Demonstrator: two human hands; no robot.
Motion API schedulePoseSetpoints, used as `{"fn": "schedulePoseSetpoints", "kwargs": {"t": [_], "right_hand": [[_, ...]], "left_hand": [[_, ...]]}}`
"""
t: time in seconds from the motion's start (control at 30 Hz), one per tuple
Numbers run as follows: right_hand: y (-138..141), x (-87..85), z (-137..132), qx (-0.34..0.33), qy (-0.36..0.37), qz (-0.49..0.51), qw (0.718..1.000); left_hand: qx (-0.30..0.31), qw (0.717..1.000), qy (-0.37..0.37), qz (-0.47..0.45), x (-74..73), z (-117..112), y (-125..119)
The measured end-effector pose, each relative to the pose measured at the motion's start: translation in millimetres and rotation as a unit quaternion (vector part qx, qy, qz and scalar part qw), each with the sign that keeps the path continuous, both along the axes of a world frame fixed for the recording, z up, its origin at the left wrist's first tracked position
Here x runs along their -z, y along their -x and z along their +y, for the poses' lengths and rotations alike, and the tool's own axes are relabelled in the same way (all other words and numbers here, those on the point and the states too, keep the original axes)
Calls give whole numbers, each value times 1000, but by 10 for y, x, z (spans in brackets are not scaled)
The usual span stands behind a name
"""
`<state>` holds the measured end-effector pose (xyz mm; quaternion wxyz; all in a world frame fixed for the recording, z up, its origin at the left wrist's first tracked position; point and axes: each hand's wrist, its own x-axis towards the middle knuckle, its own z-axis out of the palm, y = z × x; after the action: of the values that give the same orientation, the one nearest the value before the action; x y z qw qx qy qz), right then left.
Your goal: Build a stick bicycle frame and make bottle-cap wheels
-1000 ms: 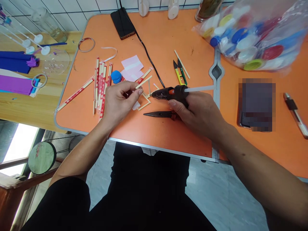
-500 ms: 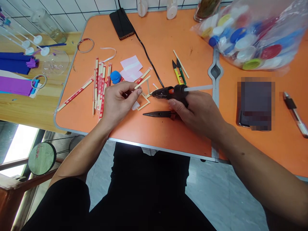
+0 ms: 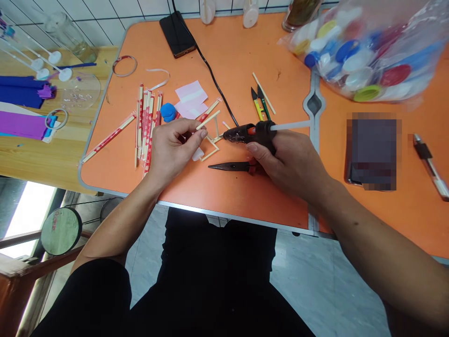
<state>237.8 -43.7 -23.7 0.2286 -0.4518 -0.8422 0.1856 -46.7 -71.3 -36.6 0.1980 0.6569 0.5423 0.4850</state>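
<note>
1. The person's left hand (image 3: 175, 145) is pinching a short wooden stick (image 3: 209, 119) between thumb and index finger, the other fingers curling under, the back of the hand facing up.
2. That stick is slanting up and rightward over a small stick frame (image 3: 210, 155) on the orange table (image 3: 196, 192); whether the two are joining cannot be told.
3. The right hand (image 3: 296, 159) is gripping a black glue gun (image 3: 242, 134), its thumb lying along the near side and pointing left; the other fingers are mostly hiding.
4. The hands are staying apart, forearms converging from the lower corners, with the nozzle pointing left between them, right by the frame; contact there is too small to judge.
5. A translucent glue stick (image 3: 293, 125) is jutting rightward from the gun's rear, and dark-tipped pliers (image 3: 229, 166) are lying just below the gun.
6. Wrapped chopsticks (image 3: 150, 124) beside the left hand are showing red-and-white print, too small for reading.
7. A round disc (image 3: 61, 230) at lower left is bearing red marks, also illegible.
</note>
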Motion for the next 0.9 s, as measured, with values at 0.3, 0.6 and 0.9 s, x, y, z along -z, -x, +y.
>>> {"fn": "schedulePoseSetpoints", "kwargs": {"t": [0.3,0.6,0.9], "right_hand": [[6,-16,0,-2,-5,-5,1000],[11,-51,-6,-9,22,-4,1000],[-16,-13,9,-11,-4,-15,1000]], "left_hand": [[3,1000,8,-6,-22,-2,-8],[4,1000,12,-10,-21,-3,-10],[4,1000,14,-2,-7,-1,0]]}}
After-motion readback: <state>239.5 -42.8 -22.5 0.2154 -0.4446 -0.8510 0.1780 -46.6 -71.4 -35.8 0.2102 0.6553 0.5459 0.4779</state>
